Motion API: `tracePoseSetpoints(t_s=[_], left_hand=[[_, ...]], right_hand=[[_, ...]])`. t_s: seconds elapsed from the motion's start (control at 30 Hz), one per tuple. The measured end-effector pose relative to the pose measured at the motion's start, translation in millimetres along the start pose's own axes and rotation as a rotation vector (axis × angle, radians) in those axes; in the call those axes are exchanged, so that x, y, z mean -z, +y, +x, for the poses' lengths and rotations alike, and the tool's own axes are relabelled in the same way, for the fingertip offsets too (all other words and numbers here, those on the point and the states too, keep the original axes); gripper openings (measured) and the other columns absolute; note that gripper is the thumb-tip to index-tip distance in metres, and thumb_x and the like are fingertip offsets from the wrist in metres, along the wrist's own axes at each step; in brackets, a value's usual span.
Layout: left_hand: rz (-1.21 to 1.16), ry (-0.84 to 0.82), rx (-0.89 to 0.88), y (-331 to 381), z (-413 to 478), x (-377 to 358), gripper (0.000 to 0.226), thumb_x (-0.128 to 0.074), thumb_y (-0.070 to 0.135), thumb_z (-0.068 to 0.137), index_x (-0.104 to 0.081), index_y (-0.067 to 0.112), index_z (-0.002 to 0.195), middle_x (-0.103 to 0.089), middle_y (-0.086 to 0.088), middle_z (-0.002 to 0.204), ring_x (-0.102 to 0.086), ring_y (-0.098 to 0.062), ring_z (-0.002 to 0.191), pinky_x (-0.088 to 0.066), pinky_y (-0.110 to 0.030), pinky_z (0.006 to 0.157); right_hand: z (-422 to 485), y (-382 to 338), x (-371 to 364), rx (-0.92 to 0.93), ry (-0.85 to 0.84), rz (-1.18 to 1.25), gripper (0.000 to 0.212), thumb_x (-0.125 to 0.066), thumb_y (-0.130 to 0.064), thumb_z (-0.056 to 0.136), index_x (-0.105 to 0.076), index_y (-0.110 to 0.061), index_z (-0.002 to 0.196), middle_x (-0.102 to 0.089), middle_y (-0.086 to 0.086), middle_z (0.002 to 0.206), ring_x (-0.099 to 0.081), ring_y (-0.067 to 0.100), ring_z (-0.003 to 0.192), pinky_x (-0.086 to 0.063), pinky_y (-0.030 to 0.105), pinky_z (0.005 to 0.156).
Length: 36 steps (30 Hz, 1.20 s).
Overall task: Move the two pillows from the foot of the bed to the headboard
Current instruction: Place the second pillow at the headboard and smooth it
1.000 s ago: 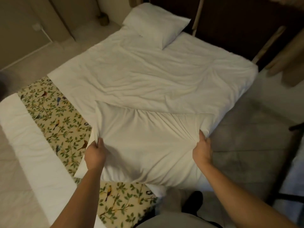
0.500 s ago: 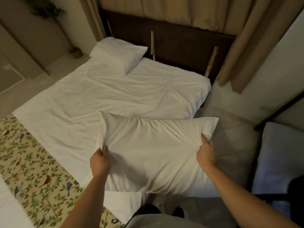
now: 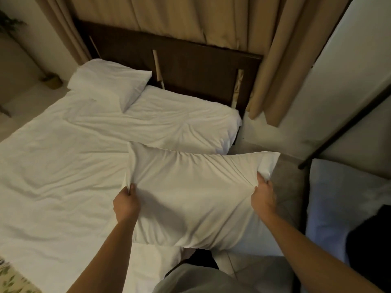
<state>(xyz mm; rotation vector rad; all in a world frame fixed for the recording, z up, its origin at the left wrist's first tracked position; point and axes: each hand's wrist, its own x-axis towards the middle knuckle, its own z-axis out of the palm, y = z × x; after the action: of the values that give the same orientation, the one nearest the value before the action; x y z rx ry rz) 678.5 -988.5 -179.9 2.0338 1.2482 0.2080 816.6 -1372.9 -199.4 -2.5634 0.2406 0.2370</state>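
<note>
The plump white rectangular pillow (image 3: 196,199) hangs in the air over the bed's right edge, stretched flat between its short ends, probably to carry it level to the dark wooden headboard (image 3: 190,66). The left hand (image 3: 126,205) and right hand (image 3: 263,196) each pinch bunched fabric, arms extended forward. A second white pillow (image 3: 110,82) lies at the headboard's left corner.

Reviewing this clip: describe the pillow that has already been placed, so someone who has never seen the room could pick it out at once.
Start at the dark wooden headboard under the beige curtains. At its left end, on the white bed, lies the placed pillow, one corner pointing toward the viewer. Unlike the held pillow, which both hands grip, nothing touches it.
</note>
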Motion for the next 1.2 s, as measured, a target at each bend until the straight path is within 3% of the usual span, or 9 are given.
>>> tracePoseSetpoints(t_s=[0.13,0.3,0.43,0.63,0.73,0.87,1.0,1.2], left_hand=[[-0.005,-0.017,-0.011,46.1,40.5,-40.6,0.046,-0.042,0.041,0.106,-0.058,0.004,0.083,-0.066,-0.026,0.094,-0.06,-0.046,0.097,-0.037,-0.041,0.079],[-0.002,-0.037,-0.008,107.9,98.6,-79.4,0.046,-0.042,0.04,0.106,-0.058,0.005,0.082,-0.067,-0.027,0.093,-0.061,-0.047,0.096,-0.041,-0.043,0.082],[0.031,-0.019,-0.01,152.5,131.3,-99.6,0.046,-0.042,0.039,0.106,-0.058,0.003,0.082,-0.067,-0.029,0.096,-0.06,-0.048,0.097,-0.036,-0.04,0.077],[0.064,0.006,-0.002,216.8,176.1,-138.6,0.048,-0.042,0.041,0.105,-0.065,0.001,0.093,-0.068,-0.03,0.104,-0.061,-0.049,0.103,-0.044,-0.046,0.087],[0.071,0.048,0.016,245.1,185.5,-161.6,0.047,-0.042,0.039,0.105,-0.066,-0.001,0.095,-0.068,-0.031,0.105,-0.061,-0.049,0.104,-0.045,-0.047,0.089],[0.069,0.089,0.051,278.8,194.6,-187.4,0.049,-0.041,0.038,0.105,-0.066,-0.003,0.095,-0.068,-0.032,0.104,-0.061,-0.049,0.103,-0.045,-0.047,0.089],[0.049,0.136,0.086,304.7,207.8,-204.6,0.047,-0.043,0.038,0.105,-0.065,-0.001,0.091,-0.068,-0.031,0.101,-0.061,-0.048,0.101,-0.044,-0.045,0.085],[0.081,0.17,0.112,328.8,258.3,-221.1,0.047,-0.042,0.038,0.105,-0.064,-0.001,0.091,-0.067,-0.032,0.102,-0.061,-0.048,0.101,-0.042,-0.045,0.084]], right_hand=[[68.2,-12.0,4.1,0.004,-0.001,0.03,0.062,-0.042,-0.001,0.098,-0.031,-0.022,0.155,-0.032,0.024,0.154,-0.039,0.044,0.136,-0.036,0.051,0.113],[147.7,-38.3,12.5,0.015,-0.011,0.101,0.067,-0.045,0.001,0.093,-0.032,-0.027,0.153,-0.042,0.027,0.14,-0.048,0.047,0.121,-0.046,0.053,0.098],[199.8,-49.8,11.7,0.013,0.012,0.051,0.055,-0.045,-0.005,0.101,-0.032,-0.013,0.154,-0.038,0.027,0.15,-0.041,0.043,0.134,-0.029,0.039,0.112],[282.4,-60.1,13.6,0.069,0.018,-0.012,0.053,-0.047,-0.006,0.102,-0.033,-0.01,0.153,-0.032,0.027,0.156,-0.035,0.043,0.141,-0.02,0.041,0.12],[328.5,-66.3,17.7,0.068,-0.042,0.093,0.057,-0.051,-0.001,0.098,-0.036,-0.013,0.152,-0.038,0.027,0.151,-0.042,0.045,0.135,-0.031,0.047,0.114],[386.6,-72.7,30.6,0.152,-0.096,-0.119,0.059,-0.051,-0.009,0.099,-0.03,-0.011,0.155,-0.033,0.028,0.154,-0.037,0.044,0.14,-0.027,0.046,0.118],[441.0,-77.4,24.9,0.153,-0.107,-0.163,0.063,-0.053,-0.011,0.097,-0.03,-0.02,0.155,-0.042,0.031,0.146,-0.045,0.046,0.131,-0.036,0.054,0.112],[482.1,-106.7,2.4,0.113,-0.195,-0.127,0.067,-0.051,-0.004,0.096,-0.027,-0.024,0.156,-0.042,0.028,0.142,-0.049,0.044,0.123,-0.042,0.049,0.106]])
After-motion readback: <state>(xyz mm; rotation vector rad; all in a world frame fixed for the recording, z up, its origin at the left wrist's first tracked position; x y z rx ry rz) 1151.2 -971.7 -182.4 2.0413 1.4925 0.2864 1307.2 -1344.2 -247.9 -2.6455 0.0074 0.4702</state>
